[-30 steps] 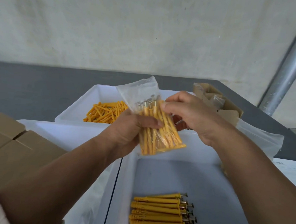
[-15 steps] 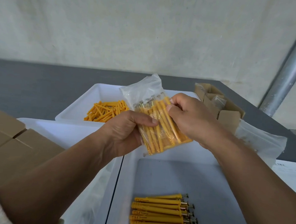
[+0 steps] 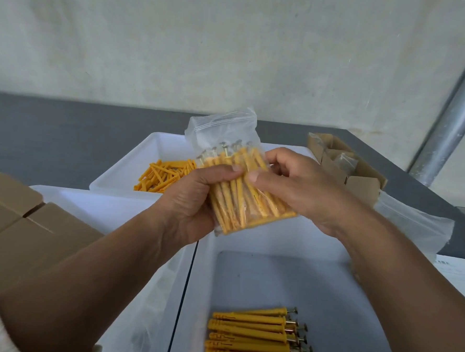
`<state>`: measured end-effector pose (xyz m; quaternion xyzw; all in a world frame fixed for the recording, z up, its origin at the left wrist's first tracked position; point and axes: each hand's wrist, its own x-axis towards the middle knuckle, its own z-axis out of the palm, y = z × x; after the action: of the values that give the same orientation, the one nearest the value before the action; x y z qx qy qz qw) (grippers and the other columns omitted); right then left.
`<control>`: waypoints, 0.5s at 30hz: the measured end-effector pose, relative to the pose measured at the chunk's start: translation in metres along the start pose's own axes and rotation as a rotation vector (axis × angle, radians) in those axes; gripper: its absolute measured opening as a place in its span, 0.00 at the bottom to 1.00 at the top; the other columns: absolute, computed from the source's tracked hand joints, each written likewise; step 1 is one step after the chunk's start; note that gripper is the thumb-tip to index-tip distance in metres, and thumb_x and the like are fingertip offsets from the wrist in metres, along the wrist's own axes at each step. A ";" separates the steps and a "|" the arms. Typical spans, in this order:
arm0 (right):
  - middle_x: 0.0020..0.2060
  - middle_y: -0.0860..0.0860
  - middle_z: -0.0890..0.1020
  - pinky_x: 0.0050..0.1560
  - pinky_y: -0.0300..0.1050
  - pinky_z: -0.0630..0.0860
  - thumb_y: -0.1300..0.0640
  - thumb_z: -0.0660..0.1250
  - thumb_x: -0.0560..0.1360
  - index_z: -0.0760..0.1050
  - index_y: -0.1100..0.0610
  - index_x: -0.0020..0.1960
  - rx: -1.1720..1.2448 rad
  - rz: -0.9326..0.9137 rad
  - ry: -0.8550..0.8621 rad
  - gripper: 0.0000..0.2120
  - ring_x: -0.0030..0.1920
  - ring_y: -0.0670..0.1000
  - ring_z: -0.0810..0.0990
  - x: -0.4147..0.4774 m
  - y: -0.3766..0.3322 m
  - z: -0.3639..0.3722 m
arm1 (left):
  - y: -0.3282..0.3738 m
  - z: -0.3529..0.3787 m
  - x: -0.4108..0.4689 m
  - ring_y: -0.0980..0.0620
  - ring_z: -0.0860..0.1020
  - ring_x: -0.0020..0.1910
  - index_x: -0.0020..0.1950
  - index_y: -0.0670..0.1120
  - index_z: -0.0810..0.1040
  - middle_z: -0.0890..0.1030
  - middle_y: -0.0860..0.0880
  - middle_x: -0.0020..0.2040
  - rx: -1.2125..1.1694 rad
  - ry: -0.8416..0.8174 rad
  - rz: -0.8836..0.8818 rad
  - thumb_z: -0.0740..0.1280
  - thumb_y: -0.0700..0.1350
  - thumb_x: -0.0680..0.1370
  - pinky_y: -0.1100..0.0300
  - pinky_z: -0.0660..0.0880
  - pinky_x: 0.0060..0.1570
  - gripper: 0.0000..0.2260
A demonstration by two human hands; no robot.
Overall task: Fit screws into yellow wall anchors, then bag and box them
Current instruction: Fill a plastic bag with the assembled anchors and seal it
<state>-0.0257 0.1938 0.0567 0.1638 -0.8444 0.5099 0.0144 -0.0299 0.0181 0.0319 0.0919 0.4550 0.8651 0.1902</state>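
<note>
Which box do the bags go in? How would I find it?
Look past the white trays to the grey table's far right corner, near the metal pole. The open cardboard box sits there with clear bags inside, unlike the closed cardboard boxes at the near left.

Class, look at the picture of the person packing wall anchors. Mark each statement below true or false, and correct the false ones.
1. Both hands hold the clear bag of yellow anchors. True: the left hand and right hand grip it from either side.
2. The screw heads in the bag point down. False: they point up, toward the bag's opening.
3. The far tray holds loose anchors. True.
4. The near tray is empty. False: a row of assembled anchors lies in it.
5. The open cardboard box sits at the person's left. False: it is at the right.
</note>
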 end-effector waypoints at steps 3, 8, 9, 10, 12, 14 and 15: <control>0.46 0.46 0.84 0.52 0.53 0.82 0.45 0.73 0.61 0.75 0.43 0.56 0.006 0.035 -0.041 0.23 0.46 0.48 0.85 0.001 0.001 0.003 | 0.001 -0.001 0.000 0.40 0.81 0.58 0.66 0.39 0.76 0.81 0.39 0.61 -0.011 -0.013 -0.003 0.64 0.35 0.72 0.42 0.79 0.53 0.22; 0.46 0.43 0.83 0.53 0.60 0.80 0.48 0.67 0.61 0.74 0.41 0.53 -0.013 -0.030 0.106 0.20 0.47 0.49 0.83 0.003 0.002 0.008 | 0.000 0.004 -0.002 0.40 0.81 0.56 0.65 0.38 0.76 0.80 0.39 0.62 -0.045 -0.036 0.005 0.63 0.31 0.69 0.41 0.78 0.54 0.24; 0.47 0.43 0.83 0.52 0.60 0.80 0.48 0.67 0.61 0.73 0.41 0.53 -0.004 -0.049 0.130 0.19 0.47 0.48 0.83 0.003 0.002 0.008 | -0.001 0.005 -0.003 0.40 0.81 0.57 0.66 0.38 0.76 0.80 0.39 0.62 -0.055 -0.039 0.010 0.64 0.31 0.69 0.40 0.78 0.55 0.24; 0.47 0.43 0.83 0.51 0.59 0.80 0.47 0.66 0.62 0.73 0.41 0.52 0.005 -0.064 0.143 0.19 0.46 0.47 0.83 0.003 0.001 0.008 | -0.001 0.005 -0.003 0.40 0.81 0.58 0.66 0.38 0.76 0.80 0.39 0.62 -0.061 -0.039 0.017 0.66 0.32 0.70 0.39 0.77 0.55 0.23; 0.46 0.44 0.83 0.50 0.58 0.81 0.47 0.66 0.63 0.72 0.41 0.52 0.010 -0.081 0.161 0.17 0.45 0.47 0.83 0.003 0.001 0.010 | -0.001 0.007 -0.003 0.40 0.80 0.59 0.66 0.39 0.76 0.81 0.39 0.61 -0.042 -0.015 0.021 0.68 0.34 0.71 0.40 0.78 0.55 0.22; 0.45 0.45 0.83 0.49 0.58 0.81 0.46 0.66 0.64 0.72 0.41 0.52 -0.008 -0.088 0.170 0.17 0.45 0.48 0.83 0.002 0.000 0.012 | -0.001 0.007 -0.002 0.41 0.81 0.58 0.66 0.39 0.76 0.81 0.40 0.61 -0.006 0.028 0.012 0.69 0.35 0.71 0.41 0.79 0.54 0.22; 0.44 0.46 0.83 0.49 0.57 0.80 0.45 0.66 0.64 0.72 0.41 0.52 -0.020 -0.087 0.168 0.17 0.43 0.47 0.82 0.001 0.000 0.012 | -0.001 0.007 -0.001 0.41 0.81 0.58 0.65 0.38 0.77 0.81 0.40 0.60 0.000 0.048 0.008 0.69 0.34 0.70 0.42 0.79 0.53 0.22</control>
<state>-0.0250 0.1825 0.0513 0.1565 -0.8374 0.5122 0.1090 -0.0263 0.0236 0.0349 0.0730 0.4590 0.8678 0.1756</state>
